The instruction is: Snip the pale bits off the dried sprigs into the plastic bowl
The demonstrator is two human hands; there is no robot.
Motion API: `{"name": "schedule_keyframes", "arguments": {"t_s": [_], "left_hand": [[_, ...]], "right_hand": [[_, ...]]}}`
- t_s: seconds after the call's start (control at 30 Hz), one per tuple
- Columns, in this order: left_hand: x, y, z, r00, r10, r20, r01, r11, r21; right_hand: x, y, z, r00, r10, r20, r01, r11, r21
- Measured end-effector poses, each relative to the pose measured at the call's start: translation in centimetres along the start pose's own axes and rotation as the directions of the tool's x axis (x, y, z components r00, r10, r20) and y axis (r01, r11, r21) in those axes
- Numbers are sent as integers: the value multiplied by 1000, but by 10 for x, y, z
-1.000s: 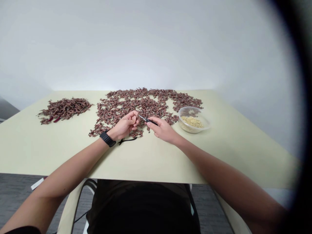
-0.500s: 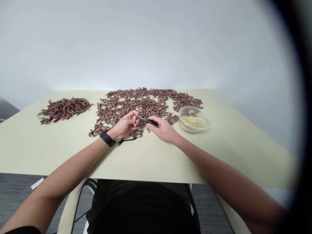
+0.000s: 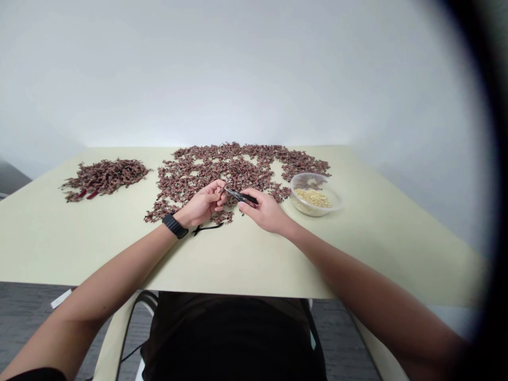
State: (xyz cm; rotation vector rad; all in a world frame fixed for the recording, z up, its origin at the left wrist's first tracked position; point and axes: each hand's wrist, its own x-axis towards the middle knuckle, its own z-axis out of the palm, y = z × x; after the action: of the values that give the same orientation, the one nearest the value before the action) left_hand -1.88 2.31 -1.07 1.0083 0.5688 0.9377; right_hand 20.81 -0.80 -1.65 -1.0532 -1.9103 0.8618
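My right hand (image 3: 262,210) is closed around black-handled pliers (image 3: 248,199), whose thin metal jaws point left to the fingertips of my left hand. My left hand (image 3: 204,203) is pinched on a small brown piece (image 3: 220,191), mostly hidden by the fingers; the plier tips meet it or lie very near. Both hands are over the front of a wide spread of small reddish-brown pieces (image 3: 216,170). Just right of my left wrist, a black tool (image 3: 208,227) lies on the table; its kind is hard to make out.
To the left is a separate heap of brown pieces (image 3: 107,179) with some dark red bits. On the right stands a clear plastic bowl (image 3: 336,201) holding small yellow-gold bits (image 3: 313,198). The pale yellow table (image 3: 246,264) meets a white wall (image 3: 222,74) behind.
Almost nothing differs. The pliers and the fingers of my left hand have shifted very slightly; the heaps and the bowl stay where they were.
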Motion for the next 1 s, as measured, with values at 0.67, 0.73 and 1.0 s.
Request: {"name": "schedule_keyframes", "arguments": {"t_s": [0.67,0.73,1.0], "left_hand": [[-2,2,-3,984,166,-66,-121,890,439],[-2,3,-3,987,159,-37,-123,873,472],[0,8,-9,983,181,-35,-115,751,650]], "right_hand": [[-1,-7,-6,982,-152,-111,125,968,-217],[-1,-7,-6,980,-163,-116,131,961,-242],[-2,-5,-6,973,-204,-107,160,933,-321]]}}
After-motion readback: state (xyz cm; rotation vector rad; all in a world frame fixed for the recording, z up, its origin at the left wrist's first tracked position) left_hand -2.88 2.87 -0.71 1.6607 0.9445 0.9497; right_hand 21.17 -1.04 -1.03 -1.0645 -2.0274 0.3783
